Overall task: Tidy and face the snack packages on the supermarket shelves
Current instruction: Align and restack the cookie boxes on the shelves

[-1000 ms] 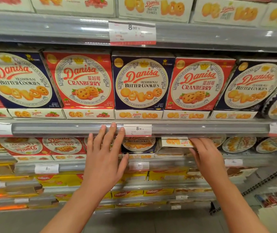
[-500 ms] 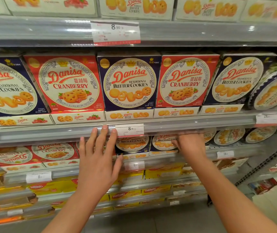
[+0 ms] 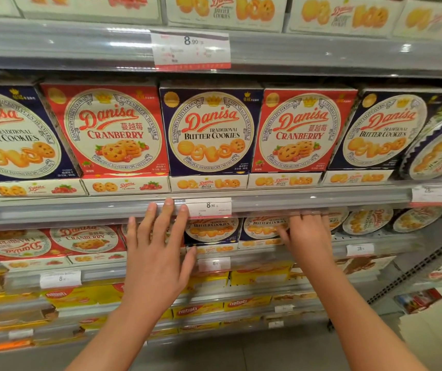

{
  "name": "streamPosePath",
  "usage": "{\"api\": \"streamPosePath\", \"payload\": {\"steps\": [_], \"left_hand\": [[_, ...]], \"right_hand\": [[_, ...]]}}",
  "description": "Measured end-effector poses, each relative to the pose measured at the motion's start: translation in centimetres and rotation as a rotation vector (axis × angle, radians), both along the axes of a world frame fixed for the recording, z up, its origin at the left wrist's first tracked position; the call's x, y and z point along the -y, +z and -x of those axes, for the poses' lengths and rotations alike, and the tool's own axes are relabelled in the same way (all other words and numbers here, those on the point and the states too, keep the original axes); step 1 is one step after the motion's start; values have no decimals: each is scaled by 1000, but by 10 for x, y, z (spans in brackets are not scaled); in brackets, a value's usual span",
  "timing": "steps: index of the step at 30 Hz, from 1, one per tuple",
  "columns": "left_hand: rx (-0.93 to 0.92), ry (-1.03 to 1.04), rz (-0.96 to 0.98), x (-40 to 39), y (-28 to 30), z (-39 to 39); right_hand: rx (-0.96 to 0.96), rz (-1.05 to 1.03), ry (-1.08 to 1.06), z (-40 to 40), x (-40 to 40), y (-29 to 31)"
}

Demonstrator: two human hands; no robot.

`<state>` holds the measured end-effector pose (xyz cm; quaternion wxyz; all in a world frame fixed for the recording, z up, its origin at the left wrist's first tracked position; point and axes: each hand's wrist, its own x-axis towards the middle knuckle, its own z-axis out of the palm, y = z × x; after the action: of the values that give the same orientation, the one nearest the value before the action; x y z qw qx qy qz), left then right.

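Note:
Danisa cookie boxes fill the shelves, blue butter cookies alternating with red cranberry on the middle shelf. On the shelf below, two blue butter cookie boxes stand side by side, facing front. My right hand reaches in under the shelf rail, and its thumb side touches the right box; the fingers are blurred. My left hand is spread flat with straight fingers, fingertips on the rail beside the price tag, covering the boxes behind it.
Round cookie tins lean at the right of the lower shelf. One box at lower left sits upside down beside a red cranberry box. Yellow Nabati packs fill the shelves below. White Danisa boxes line the top shelf.
The box my right hand held lying flat now stands upright, facing front, beside its blue neighbour. My right hand has moved up under the rail. My left hand stays spread at the rail.

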<state>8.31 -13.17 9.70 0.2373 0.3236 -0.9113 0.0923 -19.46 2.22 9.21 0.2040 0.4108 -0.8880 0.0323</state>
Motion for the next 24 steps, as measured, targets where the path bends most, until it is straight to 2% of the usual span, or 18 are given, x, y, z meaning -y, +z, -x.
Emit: {"api": "streamPosePath", "payload": {"steps": [6,12,17,24], "left_hand": [[-33,-5,6,-1,-1,2],[-24,3,-9,-3,4,3],[-72,-22,-23,-6,13,1],[-67,-41,-25,-8,21,-4]], "right_hand": [[-9,379,225,-27,-52,-2],[-156,599,343,-24,-52,85],[-242,567,402,-26,-24,152],[-266,435,310,-22,5,176]]}}
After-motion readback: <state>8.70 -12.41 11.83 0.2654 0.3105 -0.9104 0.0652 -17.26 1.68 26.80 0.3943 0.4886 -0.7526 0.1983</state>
